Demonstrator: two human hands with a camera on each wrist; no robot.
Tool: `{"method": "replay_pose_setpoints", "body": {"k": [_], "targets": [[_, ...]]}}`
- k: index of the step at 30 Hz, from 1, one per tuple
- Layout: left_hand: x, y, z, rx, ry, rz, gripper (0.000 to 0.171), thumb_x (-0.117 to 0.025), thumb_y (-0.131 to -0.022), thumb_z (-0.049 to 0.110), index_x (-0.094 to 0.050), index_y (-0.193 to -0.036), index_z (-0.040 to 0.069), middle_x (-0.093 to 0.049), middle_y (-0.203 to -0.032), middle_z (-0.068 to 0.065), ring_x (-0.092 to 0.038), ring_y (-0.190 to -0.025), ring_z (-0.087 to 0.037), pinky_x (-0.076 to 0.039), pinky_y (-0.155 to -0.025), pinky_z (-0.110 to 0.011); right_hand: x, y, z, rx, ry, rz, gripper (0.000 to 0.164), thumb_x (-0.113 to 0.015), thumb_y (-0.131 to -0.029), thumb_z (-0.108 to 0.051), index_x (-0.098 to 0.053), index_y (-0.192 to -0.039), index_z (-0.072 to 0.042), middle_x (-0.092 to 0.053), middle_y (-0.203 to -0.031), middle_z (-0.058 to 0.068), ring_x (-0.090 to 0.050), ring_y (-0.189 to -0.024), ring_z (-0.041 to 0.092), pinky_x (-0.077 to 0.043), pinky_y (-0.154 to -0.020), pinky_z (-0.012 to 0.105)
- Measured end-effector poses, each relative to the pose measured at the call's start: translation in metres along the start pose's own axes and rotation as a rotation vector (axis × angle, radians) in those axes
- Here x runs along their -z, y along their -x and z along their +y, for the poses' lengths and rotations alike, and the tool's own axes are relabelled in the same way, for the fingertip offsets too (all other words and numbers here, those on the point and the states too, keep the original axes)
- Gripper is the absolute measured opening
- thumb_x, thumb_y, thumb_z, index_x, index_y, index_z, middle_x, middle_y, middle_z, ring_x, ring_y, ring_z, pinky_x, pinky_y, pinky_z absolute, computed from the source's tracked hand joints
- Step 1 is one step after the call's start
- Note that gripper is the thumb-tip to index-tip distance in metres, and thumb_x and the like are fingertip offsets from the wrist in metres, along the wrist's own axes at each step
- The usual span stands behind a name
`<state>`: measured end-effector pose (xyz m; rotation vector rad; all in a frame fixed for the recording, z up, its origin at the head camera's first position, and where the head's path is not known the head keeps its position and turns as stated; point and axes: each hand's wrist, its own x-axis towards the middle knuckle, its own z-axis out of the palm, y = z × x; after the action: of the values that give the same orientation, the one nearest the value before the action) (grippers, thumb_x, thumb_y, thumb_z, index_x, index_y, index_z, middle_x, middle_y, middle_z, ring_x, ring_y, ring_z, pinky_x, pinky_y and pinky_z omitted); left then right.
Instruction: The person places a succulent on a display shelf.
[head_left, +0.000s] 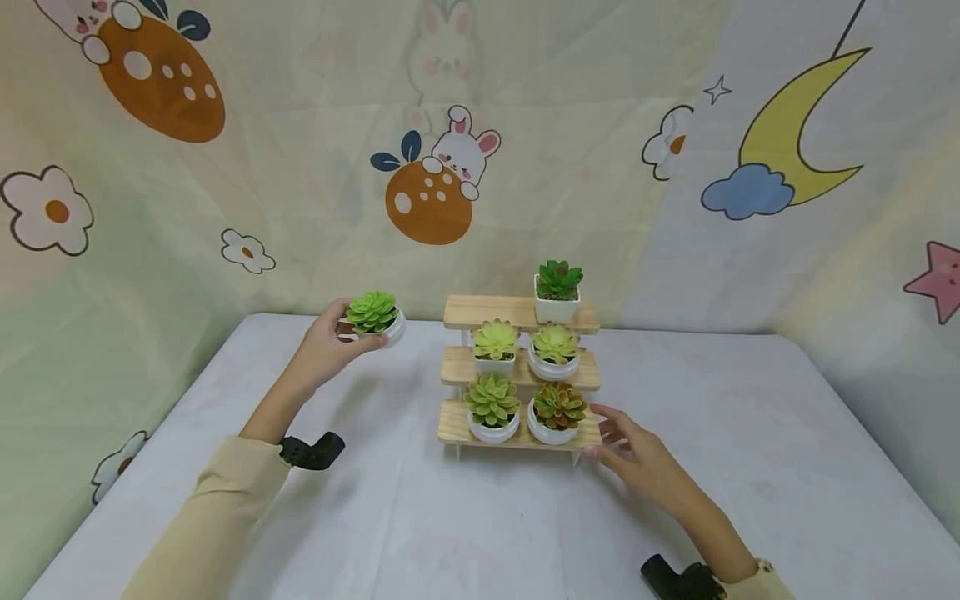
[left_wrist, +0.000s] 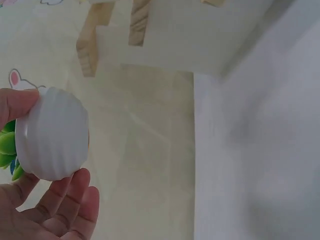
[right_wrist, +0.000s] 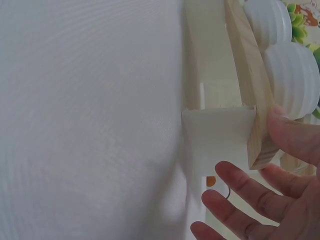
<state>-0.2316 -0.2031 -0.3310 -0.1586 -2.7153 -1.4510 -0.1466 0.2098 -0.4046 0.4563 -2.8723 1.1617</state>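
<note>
My left hand (head_left: 330, 340) holds a green artificial succulent (head_left: 372, 312) in a round white pot (left_wrist: 55, 134), thumb on one side and fingers on the other. The pot is raised left of the three-tier wooden stand (head_left: 487, 312), tilted in the left wrist view. My right hand (head_left: 633, 450) is at the right end of the bottom shelf (right_wrist: 261, 150). Its thumb touches the board's front edge and its index finger reaches behind the board; the other fingers are spread apart. On that shelf sit a pale green succulent (head_left: 492, 402) and a reddish one (head_left: 559, 407).
The middle shelf carries a yellow-green succulent (head_left: 495, 340) in a square pot and another (head_left: 555, 343) in a round pot. A dark green succulent (head_left: 558, 279) stands at the top shelf's right end. White cloth covers the table (head_left: 720, 392); a printed curtain (head_left: 322, 167) hangs behind.
</note>
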Motion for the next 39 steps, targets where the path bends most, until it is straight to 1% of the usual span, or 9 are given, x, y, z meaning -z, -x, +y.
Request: {"method": "replay_pose_setpoints", "body": {"k": [6, 12, 19, 26, 31, 35, 39], "targets": [[-0.014, -0.009, 0.024, -0.057, 0.034, 0.001, 0.065, -0.073, -0.080, 0.033, -0.041, -0.133, 0.012, -0.050, -0.122, -0.011, -0.053, -0.105, -0.025, -0.046, -0.079, -0.033, -0.002, 0.000, 0.000, 0.001, 0.008, 0.000, 0.054, -0.064, -0.088, -0.024, -0.043, -0.134, -0.004, -0.064, -0.105, 0.009, -0.060, -0.095, 0.020, -0.050, -0.080, 0.035], [-0.028, -0.015, 0.045, -0.116, 0.052, -0.003, 0.063, -0.073, -0.079, 0.032, -0.042, -0.131, 0.014, -0.051, -0.117, -0.010, -0.054, -0.101, -0.024, -0.048, -0.079, -0.035, -0.002, 0.000, -0.001, 0.008, 0.004, -0.004, 0.055, -0.064, -0.088, -0.022, -0.042, -0.134, -0.002, -0.065, -0.106, 0.010, -0.060, -0.095, 0.021, -0.050, -0.080, 0.039], [-0.047, -0.024, 0.063, -0.167, 0.069, -0.045, 0.060, -0.074, -0.078, 0.032, -0.045, -0.128, 0.015, -0.053, -0.114, -0.007, -0.056, -0.100, -0.024, -0.051, -0.080, -0.038, -0.003, 0.001, -0.003, 0.018, 0.026, 0.002, 0.054, -0.064, -0.088, -0.021, -0.042, -0.133, 0.000, -0.066, -0.106, 0.011, -0.061, -0.094, 0.023, -0.051, -0.080, 0.040], [-0.065, -0.034, 0.075, -0.216, 0.065, -0.072, 0.057, -0.074, -0.078, 0.029, -0.047, -0.125, 0.011, -0.056, -0.112, -0.008, -0.058, -0.099, -0.023, -0.051, -0.083, -0.038, -0.003, 0.001, -0.004, 0.015, 0.035, 0.008, 0.054, -0.064, -0.088, -0.021, -0.042, -0.133, -0.001, -0.067, -0.106, 0.011, -0.061, -0.094, 0.022, -0.051, -0.080, 0.041], [-0.075, -0.039, 0.079, -0.238, 0.054, -0.082, 0.054, -0.074, -0.080, 0.027, -0.048, -0.124, 0.010, -0.057, -0.109, -0.009, -0.059, -0.093, -0.022, -0.051, -0.077, -0.035, -0.002, 0.001, -0.005, 0.007, 0.031, 0.003, 0.055, -0.064, -0.088, -0.021, -0.041, -0.134, -0.001, -0.067, -0.106, 0.011, -0.061, -0.095, 0.023, -0.051, -0.081, 0.043], [-0.080, -0.042, 0.081, -0.237, 0.050, -0.094, 0.054, -0.073, -0.080, 0.027, -0.048, -0.125, 0.010, -0.057, -0.109, -0.008, -0.058, -0.092, -0.022, -0.050, -0.077, -0.034, -0.002, 0.001, -0.007, 0.011, 0.031, 0.002, 0.054, -0.064, -0.088, -0.020, -0.041, -0.134, 0.000, -0.067, -0.106, 0.012, -0.061, -0.095, 0.023, -0.051, -0.081, 0.043], [-0.083, -0.043, 0.083, -0.224, 0.063, -0.132, 0.055, -0.071, -0.082, 0.029, -0.046, -0.128, 0.012, -0.055, -0.113, -0.008, -0.057, -0.099, -0.023, -0.051, -0.083, -0.036, -0.002, 0.002, -0.007, 0.009, 0.032, -0.002, 0.054, -0.063, -0.089, -0.020, -0.041, -0.133, 0.001, -0.067, -0.105, 0.012, -0.061, -0.095, 0.024, -0.051, -0.081, 0.043]]}}
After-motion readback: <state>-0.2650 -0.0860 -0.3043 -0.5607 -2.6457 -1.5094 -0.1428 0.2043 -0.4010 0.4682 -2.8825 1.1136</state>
